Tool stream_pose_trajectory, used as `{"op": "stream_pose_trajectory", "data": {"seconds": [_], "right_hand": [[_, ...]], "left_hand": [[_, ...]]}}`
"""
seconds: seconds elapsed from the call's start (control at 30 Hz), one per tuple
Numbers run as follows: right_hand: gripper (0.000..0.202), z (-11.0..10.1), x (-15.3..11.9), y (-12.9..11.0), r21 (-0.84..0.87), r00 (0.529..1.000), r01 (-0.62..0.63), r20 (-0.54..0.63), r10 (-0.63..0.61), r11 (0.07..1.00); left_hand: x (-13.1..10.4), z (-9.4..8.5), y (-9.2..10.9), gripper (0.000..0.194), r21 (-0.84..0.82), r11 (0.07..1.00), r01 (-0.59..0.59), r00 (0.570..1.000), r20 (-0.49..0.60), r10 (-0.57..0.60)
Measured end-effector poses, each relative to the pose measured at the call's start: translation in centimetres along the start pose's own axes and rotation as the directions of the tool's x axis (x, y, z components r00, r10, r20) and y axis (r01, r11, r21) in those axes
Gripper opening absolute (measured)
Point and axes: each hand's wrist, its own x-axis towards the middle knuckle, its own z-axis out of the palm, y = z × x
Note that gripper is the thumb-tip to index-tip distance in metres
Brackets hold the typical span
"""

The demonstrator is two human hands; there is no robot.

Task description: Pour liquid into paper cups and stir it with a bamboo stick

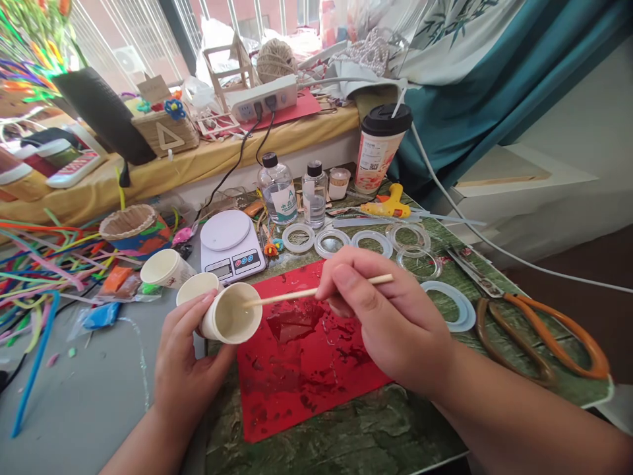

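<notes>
My left hand (pixel 190 359) is wrapped round a paper cup (pixel 222 326), which is tilted so its inside shows some clear liquid. Between the thumb and fingers of my right hand (pixel 380 310) is a thin wooden stick (pixel 291 296), its far end inside the cup. A second paper cup (pixel 198 285) stands right behind the held one, and a third cup (pixel 165 267) leans beyond it to the left. Under my hands lies a red sheet (pixel 277 409) with dark wet spots. Ring-shaped silicone moulds (pixel 332 243) lie behind the sheet.
A white scale (pixel 226 231), two clear bottles (pixel 277 191), a lidded drink cup (pixel 378 148) and a yellow glue gun (pixel 388 203) stand behind. Large orange-handled scissors (pixel 558 330) lie right. Coloured pipe cleaners (pixel 42 264) cover the left. A white cable crosses at right.
</notes>
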Motion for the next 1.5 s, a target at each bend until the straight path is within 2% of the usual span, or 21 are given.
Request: {"op": "stream_pose_trajectory", "data": {"seconds": [0.07,0.13,0.23,0.33,0.47,0.6,0.67,0.8,0.97,1.03,1.2,1.3,1.37,1.43,1.5], "right_hand": [[0.035,-0.1,-0.1,0.0,-0.011,0.999,0.006,0.048,-0.006,1.000],[0.035,-0.1,0.1,0.1,0.035,1.000,-0.028,0.011,0.028,0.999],[0.033,-0.1,0.6,0.6,0.148,0.985,-0.150,-0.059,0.160,0.978],[0.030,-0.1,1.4,1.3,0.255,0.953,-0.273,-0.058,0.296,0.928],[0.037,0.0,1.9,1.6,0.292,0.940,-0.298,-0.078,0.333,0.909],[0.041,0.1,1.6,1.3,0.300,0.921,-0.346,-0.072,0.382,0.889],[0.039,0.1,1.4,1.0,0.311,0.926,-0.333,-0.071,0.371,0.890],[0.038,0.0,0.9,1.2,0.300,0.948,-0.310,0.024,0.318,0.902],[0.039,-0.5,0.6,1.9,0.147,0.908,-0.420,0.074,0.413,0.896],[0.042,-0.5,0.6,2.0,0.140,0.887,-0.461,0.115,0.448,0.876],[0.045,0.2,0.8,2.1,0.191,0.866,-0.489,0.227,0.446,0.851],[0.049,0.4,0.9,2.1,0.194,0.858,-0.495,0.259,0.443,0.847],[0.054,0.3,1.1,1.7,0.133,0.822,-0.534,0.313,0.476,0.835],[0.055,0.0,1.2,1.0,-0.033,0.735,-0.592,0.388,0.556,0.805],[0.044,-0.2,1.3,0.4,-0.280,0.636,-0.581,0.429,0.641,0.764]], "left_hand": [[-0.1,-0.1,0.0,0.062,-0.003,1.000,0.001,1.000,0.019,-0.001],[-0.2,-0.1,-0.1,0.059,-0.014,1.000,0.006,0.999,0.047,-0.006],[-0.7,-0.1,-0.4,0.058,-0.057,0.998,0.015,0.996,0.085,-0.010],[-1.1,-0.1,-0.7,0.059,-0.068,0.997,0.042,0.995,0.088,-0.036],[-1.2,-0.2,-0.6,0.058,-0.078,0.992,0.102,0.988,0.128,-0.091],[-1.2,-0.1,-0.2,0.064,-0.191,0.980,0.062,0.982,0.189,-0.026],[-1.3,0.0,-0.1,0.068,-0.266,0.960,0.086,0.967,0.255,-0.016],[-1.7,0.1,0.0,0.072,-0.345,0.929,0.132,0.954,0.299,-0.024],[-1.6,-0.1,0.4,0.072,-0.367,0.921,0.127,0.942,0.336,0.004],[-1.5,-0.2,0.4,0.071,-0.369,0.921,0.124,0.938,0.348,0.013],[-1.4,-0.3,0.2,0.067,-0.379,0.912,0.155,0.949,0.315,-0.031],[-1.2,-0.2,0.3,0.060,-0.319,0.934,0.159,0.963,0.258,-0.076],[-1.0,-0.1,0.5,0.055,-0.287,0.945,0.158,0.974,0.201,-0.102],[-0.8,-0.1,0.7,0.055,-0.267,0.950,0.165,0.982,0.138,-0.131],[-0.7,-0.1,0.7,0.057,-0.233,0.955,0.182,0.982,0.090,-0.165]]}}
